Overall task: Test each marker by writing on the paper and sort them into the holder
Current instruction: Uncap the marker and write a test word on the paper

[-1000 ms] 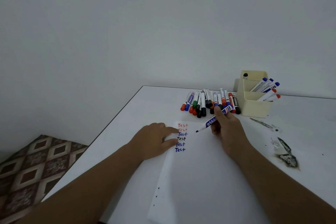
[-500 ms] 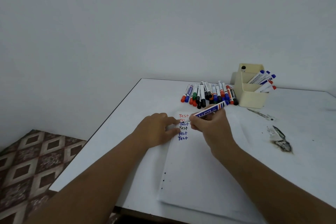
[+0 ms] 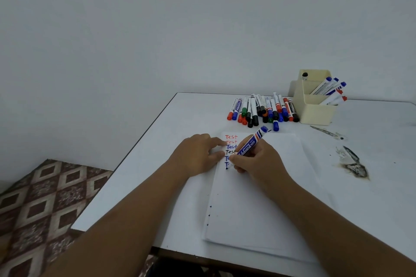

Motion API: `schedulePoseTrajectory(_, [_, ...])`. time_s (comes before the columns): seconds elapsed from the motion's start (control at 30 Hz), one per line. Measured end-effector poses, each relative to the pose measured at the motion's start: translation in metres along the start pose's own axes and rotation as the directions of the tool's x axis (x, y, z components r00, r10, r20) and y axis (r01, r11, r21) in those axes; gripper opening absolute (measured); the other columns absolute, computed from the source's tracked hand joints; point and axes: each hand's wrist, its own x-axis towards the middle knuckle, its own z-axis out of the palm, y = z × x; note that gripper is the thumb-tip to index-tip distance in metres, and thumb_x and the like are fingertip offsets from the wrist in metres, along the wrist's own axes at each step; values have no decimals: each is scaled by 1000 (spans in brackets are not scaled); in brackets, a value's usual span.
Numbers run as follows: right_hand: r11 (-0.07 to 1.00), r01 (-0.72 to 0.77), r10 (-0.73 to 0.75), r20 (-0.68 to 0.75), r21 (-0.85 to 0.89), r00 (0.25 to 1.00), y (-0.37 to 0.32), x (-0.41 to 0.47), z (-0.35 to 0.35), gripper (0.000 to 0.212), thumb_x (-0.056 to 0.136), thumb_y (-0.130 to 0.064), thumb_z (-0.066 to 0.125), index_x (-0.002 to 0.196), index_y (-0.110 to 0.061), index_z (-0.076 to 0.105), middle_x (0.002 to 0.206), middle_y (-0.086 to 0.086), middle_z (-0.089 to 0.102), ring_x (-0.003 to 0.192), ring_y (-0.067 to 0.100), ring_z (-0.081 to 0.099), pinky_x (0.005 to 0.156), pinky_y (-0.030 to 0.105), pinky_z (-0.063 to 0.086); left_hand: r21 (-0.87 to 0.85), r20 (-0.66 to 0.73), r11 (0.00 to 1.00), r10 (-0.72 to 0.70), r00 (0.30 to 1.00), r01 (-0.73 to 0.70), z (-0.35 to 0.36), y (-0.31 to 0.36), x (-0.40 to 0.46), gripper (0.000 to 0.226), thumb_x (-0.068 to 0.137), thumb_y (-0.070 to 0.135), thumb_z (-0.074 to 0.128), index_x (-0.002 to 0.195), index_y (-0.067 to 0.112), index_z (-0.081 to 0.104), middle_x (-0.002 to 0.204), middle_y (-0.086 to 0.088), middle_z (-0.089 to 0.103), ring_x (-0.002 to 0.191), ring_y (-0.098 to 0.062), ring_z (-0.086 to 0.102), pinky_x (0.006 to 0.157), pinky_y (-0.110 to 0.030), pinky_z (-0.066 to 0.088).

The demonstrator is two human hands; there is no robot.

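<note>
Holder: cream marker holder [image 3: 315,110], upper right of the frame on the white tabletop [image 3: 371,141]; blue- and red-capped markers [image 3: 331,91] lean in it, one black-capped marker [image 3: 305,75] at the back.
Writing: "Test" repeated in red, blue and black on the paper [image 3: 258,198].
Label: blue whiteboard marker [image 3: 249,144] reads "Whiteboard".
Right hand [image 3: 258,162]: grips that marker, tip on the paper.
Left hand [image 3: 198,155]: flat, pressing the paper's edge.
Pile: loose markers [image 3: 261,110] left of the holder.

Plain pale wall [image 3: 157,29], white table [image 3: 371,175], brown diamond-patterned floor tiles [image 3: 40,204].
</note>
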Motion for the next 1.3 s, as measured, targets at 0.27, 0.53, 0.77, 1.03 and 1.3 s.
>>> schedulePoseTrajectory(0.27, [997,-28,29,18,-75,999,1,2,3,30,83,-29,82,101,-12,65,77,2,72,66,17,69,76,37,62,-14,-2,1000,4,1000,-4,-1,0,-1,40,96,53,51,134,43,56,87,11,52,90,-12,53,80,-33,46])
schedulePoseTrajectory(0.53, [989,1,-1,-2,-148,1000,3,4,6,34,84,-35,80,105,-13,63,88,2,72,81,19,69,80,33,59,-14,-12,1000,10,1000,-10,0,-2,0,38,96,54,51,132,45,56,88,9,52,90,-13,53,78,-33,44])
schedulePoseTrajectory(0.77, [995,3,-8,-59,-100,998,3,0,2,23,85,-28,78,98,-20,61,83,0,68,77,16,65,77,32,57,-9,-1,1000,16,1000,-16,-1,-1,-1,40,96,54,50,134,43,56,86,9,51,87,-12,53,78,-34,45])
schedulePoseTrajectory(1.03, [989,1,-6,-33,-149,999,0,-1,3,24,86,-26,77,95,-23,55,81,-5,64,74,10,59,65,15,46,-7,1,1000,24,1000,-24,-1,-2,0,39,96,55,50,133,44,55,86,11,51,85,-10,51,72,-30,40])
schedulePoseTrajectory(1.3, [992,-17,16,-10,-123,1000,-3,-3,2,27,85,-26,78,103,-19,59,86,-1,67,79,15,64,73,25,53,3,-3,1000,26,1000,-26,0,-3,0,39,97,55,49,133,43,56,82,12,49,81,-7,50,67,-28,36])
